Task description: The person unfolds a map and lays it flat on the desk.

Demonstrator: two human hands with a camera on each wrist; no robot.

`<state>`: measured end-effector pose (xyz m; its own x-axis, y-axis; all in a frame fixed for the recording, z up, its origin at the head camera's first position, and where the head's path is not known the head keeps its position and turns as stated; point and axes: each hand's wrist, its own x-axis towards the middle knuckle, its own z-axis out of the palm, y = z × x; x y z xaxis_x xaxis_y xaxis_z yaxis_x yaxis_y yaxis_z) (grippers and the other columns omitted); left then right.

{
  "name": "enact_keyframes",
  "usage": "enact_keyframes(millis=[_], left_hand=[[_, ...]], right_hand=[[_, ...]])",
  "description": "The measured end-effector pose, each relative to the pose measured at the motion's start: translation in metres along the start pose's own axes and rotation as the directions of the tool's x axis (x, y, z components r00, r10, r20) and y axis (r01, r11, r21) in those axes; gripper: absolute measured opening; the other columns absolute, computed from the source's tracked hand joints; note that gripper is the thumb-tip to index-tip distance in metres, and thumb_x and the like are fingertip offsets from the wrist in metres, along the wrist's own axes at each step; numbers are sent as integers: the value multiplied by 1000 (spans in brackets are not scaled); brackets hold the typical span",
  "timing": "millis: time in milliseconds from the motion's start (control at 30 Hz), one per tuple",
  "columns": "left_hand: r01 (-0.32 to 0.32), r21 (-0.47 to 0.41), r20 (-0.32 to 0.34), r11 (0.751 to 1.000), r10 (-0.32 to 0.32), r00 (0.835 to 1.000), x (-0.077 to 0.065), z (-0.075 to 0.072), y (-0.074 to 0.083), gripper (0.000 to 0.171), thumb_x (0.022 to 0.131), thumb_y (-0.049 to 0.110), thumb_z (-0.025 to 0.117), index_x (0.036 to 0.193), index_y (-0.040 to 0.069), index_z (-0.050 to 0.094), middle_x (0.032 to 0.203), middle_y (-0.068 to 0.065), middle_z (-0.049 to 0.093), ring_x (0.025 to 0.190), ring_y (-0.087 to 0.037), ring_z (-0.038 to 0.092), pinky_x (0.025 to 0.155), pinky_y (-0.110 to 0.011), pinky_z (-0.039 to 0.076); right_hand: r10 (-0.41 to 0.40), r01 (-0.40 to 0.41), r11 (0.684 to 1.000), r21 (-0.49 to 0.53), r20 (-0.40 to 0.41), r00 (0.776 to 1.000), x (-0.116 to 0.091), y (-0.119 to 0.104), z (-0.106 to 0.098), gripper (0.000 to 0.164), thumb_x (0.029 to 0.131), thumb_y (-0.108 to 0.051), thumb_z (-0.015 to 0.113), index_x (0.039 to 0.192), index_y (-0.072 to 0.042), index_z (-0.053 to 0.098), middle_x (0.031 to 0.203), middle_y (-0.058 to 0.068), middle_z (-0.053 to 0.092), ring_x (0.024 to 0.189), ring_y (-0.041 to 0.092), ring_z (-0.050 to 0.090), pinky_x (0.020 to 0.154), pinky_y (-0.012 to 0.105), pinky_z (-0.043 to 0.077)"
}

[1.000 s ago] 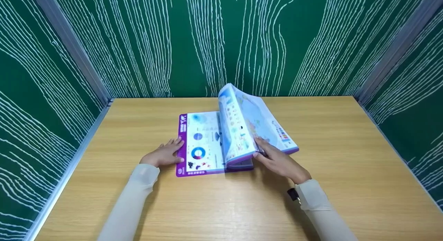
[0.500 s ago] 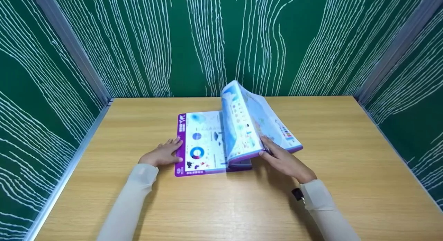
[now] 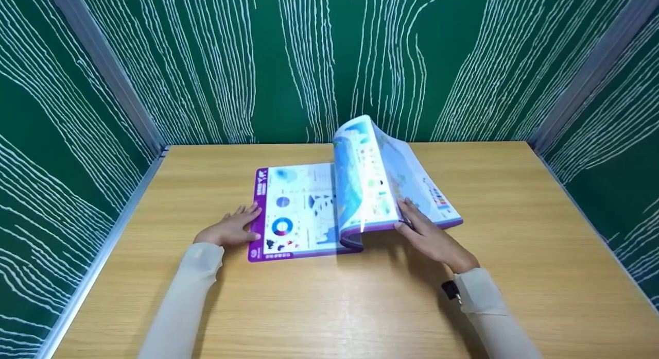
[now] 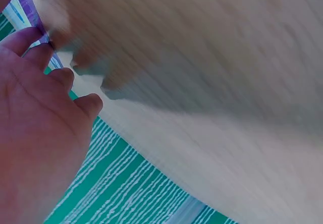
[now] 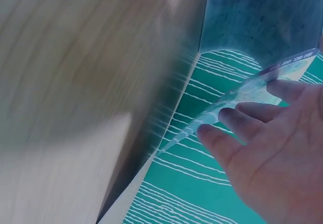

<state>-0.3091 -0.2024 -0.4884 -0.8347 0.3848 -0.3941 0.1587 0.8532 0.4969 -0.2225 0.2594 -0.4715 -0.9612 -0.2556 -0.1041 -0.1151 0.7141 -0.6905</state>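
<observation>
A large flexible map sheet (image 3: 301, 209) with a purple border lies partly flat on the table, printed side up with charts. Its middle rises in a curled fold (image 3: 363, 178), and a world-map part (image 3: 412, 173) slopes down to the right. My left hand (image 3: 229, 229) rests on the purple left edge with fingers spread; the left wrist view shows that hand (image 4: 40, 113) at the edge. At the near edge of the raised part, my right hand (image 3: 437, 243) pinches the sheet between thumb and fingers. In the right wrist view, the right fingers (image 5: 242, 125) lie along the sheet's curved surface.
The wooden table (image 3: 329, 307) extends around the sheet on all sides. Green panels (image 3: 298, 65) with white wavy lines stand at the back and both sides, joined by grey corner posts (image 3: 110, 70). A small black item (image 3: 450, 289) sits at the right cuff.
My right hand has moved to the right with the raised part, and the fold stands higher and further right. The flat part and my left hand have shifted slightly left.
</observation>
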Motion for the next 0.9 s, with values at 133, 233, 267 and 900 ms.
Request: enact_keyframes(millis=[133,233,267,900], left_hand=[[-28,19,1,999,28,1000,0,-2,-5,77,94,37,56,155,15,15,163,-7,2,149,-34,-8,119,-56,-7],[-30,26,0,999,30,1000,-1,-3,-6,77,94,35,56,154,13,14,163,-9,1,149,-34,-8,119,-56,-8],[-26,23,-2,999,26,1000,-2,-3,-7,77,94,35,56,154,13,14,162,-9,1,149,-35,-9,118,-57,-8],[71,2,-37,997,-71,997,-10,-10,-21,80,91,37,55,155,16,13,163,-9,2,149,-35,-9,116,-60,-11]], right_hand=[[-15,15,1000,12,-10,1000,-1,4,-2,72,99,-55,34,156,-24,3,163,11,-4,149,38,-3,116,64,5],[-13,13,1000,19,-10,1000,-2,8,-4,71,100,-54,34,156,-25,1,163,10,-5,149,39,-4,115,66,4],[-7,8,1000,19,-7,1000,-2,9,-5,71,100,-54,33,156,-25,1,163,11,-6,148,40,-5,115,66,3],[46,-46,999,14,9,999,-12,35,-14,74,99,-56,33,156,-20,2,163,13,-4,147,43,-6,114,66,2]])
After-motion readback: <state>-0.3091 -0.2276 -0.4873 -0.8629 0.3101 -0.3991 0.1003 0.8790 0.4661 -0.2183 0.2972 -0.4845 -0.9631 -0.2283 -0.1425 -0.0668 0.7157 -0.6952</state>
